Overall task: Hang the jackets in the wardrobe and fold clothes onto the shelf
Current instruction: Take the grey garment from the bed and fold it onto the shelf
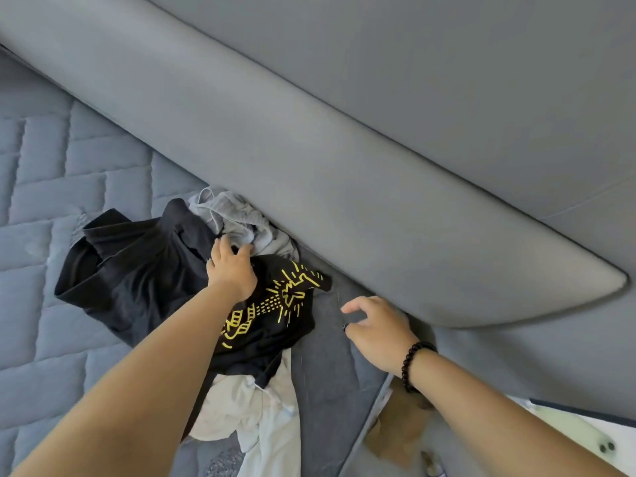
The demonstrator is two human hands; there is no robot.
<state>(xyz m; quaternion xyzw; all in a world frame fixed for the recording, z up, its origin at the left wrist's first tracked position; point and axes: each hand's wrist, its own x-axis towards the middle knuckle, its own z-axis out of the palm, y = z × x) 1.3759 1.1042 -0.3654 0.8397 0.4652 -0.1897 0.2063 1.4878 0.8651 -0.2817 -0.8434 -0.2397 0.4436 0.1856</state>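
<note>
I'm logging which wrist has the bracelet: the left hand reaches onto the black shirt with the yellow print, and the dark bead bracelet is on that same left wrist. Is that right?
Not quite. The left hand does reach onto the black shirt with the yellow print, but the dark bead bracelet is on the right wrist, behind the right hand, which hovers over the mattress. The head view shows it.

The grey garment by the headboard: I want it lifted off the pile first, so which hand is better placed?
Left. The left hand already lies on the pile, fingers touching the grey garment; the right hand hovers apart over bare mattress.
</note>
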